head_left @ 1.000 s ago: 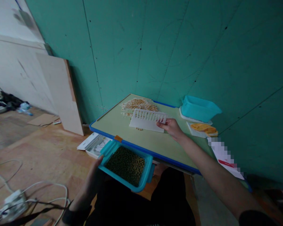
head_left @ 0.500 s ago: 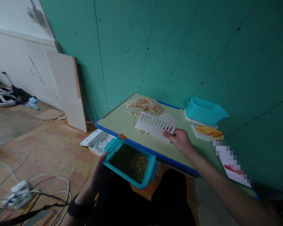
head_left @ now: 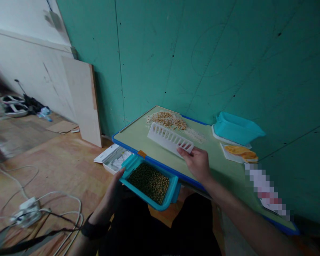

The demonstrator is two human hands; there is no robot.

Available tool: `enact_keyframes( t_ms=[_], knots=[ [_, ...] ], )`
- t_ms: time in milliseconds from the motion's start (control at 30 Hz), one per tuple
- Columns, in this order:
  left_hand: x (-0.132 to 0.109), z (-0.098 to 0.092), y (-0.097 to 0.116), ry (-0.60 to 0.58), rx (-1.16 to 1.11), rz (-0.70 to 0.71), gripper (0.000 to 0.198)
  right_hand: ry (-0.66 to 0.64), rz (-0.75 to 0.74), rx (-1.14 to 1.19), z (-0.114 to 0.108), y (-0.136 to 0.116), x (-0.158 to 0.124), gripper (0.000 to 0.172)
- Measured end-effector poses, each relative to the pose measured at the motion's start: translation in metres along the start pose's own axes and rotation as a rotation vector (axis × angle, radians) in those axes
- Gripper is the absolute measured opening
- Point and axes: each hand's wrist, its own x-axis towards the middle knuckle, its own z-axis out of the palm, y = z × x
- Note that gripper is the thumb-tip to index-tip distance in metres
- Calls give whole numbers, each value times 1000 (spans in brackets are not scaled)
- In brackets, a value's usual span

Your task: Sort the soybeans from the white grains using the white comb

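Note:
My left hand [head_left: 114,190] grips the left rim of a turquoise plastic tub [head_left: 173,195], its thumb on top. The tub is held just under the table's near edge and contains dark green and yellowish round beans [head_left: 150,182]. My right hand [head_left: 197,161] is closed on the right end of a white slotted plastic strip [head_left: 166,143], thumb on the near face. The strip is tilted at the table's near side, its slots toward the wall; whether it touches the tabletop I cannot tell. Beyond it lies a spread pile of tan beans [head_left: 170,120] among pale grains [head_left: 194,135].
On the table's right [head_left: 224,177] are a second turquoise tub [head_left: 237,128], a yellow cloth-like item [head_left: 241,152] on a white pad and a blurred-out packet [head_left: 266,192]. A green wall [head_left: 154,64] stands behind. Cables and a power strip [head_left: 29,213] lie on the floor.
The slotted strip has come left and toward the table's near edge in my right hand. The few loose beans beside it no longer show. My left hand keeps hold of the tub.

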Motion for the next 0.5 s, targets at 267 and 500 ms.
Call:
enact_keyframes(
  t_ms=[267, 500],
  knots=[
    [-4, 4, 0, 31, 1, 23, 79, 82, 106, -41, 45, 44, 111, 25],
    [-6, 0, 1, 19, -14, 3, 80, 75, 81, -15, 58, 66, 121, 31]
  ],
)
